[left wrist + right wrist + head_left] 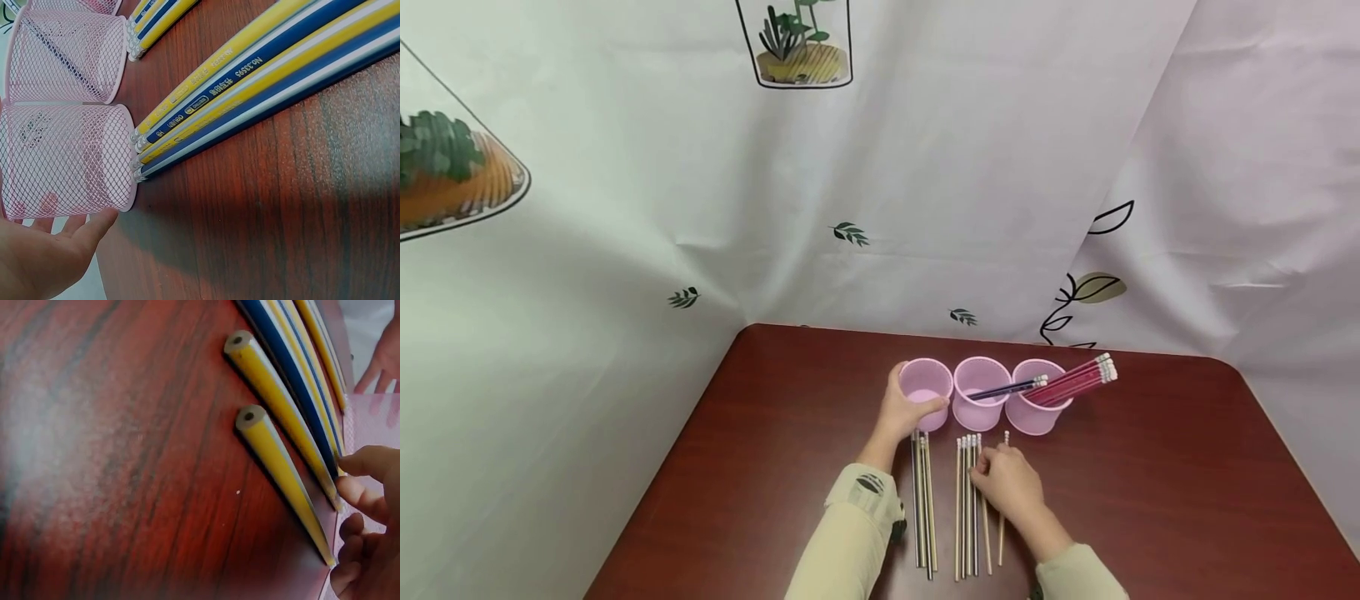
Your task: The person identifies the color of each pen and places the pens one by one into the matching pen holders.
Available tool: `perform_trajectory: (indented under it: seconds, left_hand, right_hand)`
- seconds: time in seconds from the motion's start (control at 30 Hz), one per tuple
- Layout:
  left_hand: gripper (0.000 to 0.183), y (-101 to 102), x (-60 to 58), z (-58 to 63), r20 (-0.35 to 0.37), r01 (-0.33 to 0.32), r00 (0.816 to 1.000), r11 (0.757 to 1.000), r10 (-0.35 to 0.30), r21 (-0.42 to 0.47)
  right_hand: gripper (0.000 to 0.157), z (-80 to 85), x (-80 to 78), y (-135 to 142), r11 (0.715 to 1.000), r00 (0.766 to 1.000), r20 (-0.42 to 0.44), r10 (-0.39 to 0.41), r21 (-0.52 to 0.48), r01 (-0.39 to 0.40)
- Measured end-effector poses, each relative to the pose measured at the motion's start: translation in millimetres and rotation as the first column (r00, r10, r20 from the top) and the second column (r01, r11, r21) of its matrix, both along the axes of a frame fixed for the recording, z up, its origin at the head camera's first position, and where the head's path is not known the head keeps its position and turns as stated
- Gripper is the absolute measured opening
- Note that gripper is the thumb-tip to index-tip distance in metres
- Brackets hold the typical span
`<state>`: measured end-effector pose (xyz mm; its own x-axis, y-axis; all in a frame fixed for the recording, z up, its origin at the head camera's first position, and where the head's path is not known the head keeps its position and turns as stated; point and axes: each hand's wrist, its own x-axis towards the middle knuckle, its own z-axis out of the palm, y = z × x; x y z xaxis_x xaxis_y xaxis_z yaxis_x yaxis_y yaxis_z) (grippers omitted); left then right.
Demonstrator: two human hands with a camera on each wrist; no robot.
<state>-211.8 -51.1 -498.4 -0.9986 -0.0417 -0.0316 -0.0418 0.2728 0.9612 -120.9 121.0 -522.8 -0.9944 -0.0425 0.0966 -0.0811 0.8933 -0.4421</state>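
My left hand (904, 412) grips the leftmost pink mesh cup (927, 377), thumb at the front and fingers round its far left side. Its inside shows no pencils. Below the cups, yellow-and-blue striped pencils (967, 517) lie side by side, eraser ends towards the cups. Over the right edge of this group, my right hand (1011, 479) pinches a yellow striped pencil (275, 403) near its eraser end with thumb and forefinger; the other fingers are curled. One separate pencil (284, 478) lies just to the right, partly under the hand in the head view.
A second group of striped pencils (924, 508) lies below the left cup. The middle cup (981, 417) holds a few dark blue pencils (1003, 390); the right cup (1030, 422) holds several red pencils (1067, 385). Behind the brown table (1172, 467) hangs a patterned white cloth (925, 183).
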Motion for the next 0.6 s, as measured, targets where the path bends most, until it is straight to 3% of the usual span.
perform_trajectory:
  seconds: [0.27,0.6]
  left_hand:
    - [0.1,0.9,-2.2,0.2,0.008,0.002,1.0,1.0,-0.003,0.004]
    - [0.099,0.1,-0.3,-0.4,-0.005,-0.001,1.0,1.0,0.001,0.005]
  right_hand:
    - [0.019,0.3,-6.3,-4.1,0.997,0.998,0.067,0.0,0.079,-0.005]
    - [0.033,-2.2,-7.8,-11.1,0.974,0.999,0.035,0.03,0.223,-0.037]
